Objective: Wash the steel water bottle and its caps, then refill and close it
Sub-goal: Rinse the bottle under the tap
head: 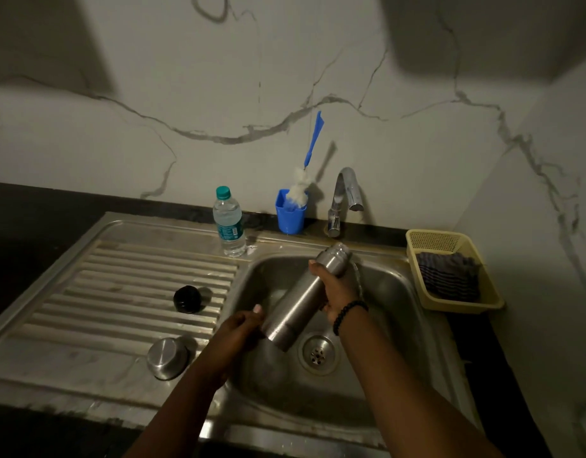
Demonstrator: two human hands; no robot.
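left hand cupped low, right hand gripping — arms extended

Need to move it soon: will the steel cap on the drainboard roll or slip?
The steel cap looks domed and smooth, so it may rock or skid. The ribbed drainboard probably slopes sinkward, so it could slide. Likely light.

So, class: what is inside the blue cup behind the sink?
A bottle brush stands in the blue cup, white bristles down and blue handle leaning up against the wall. The cup's wall hides the brush's tip and anything else at the bottom.
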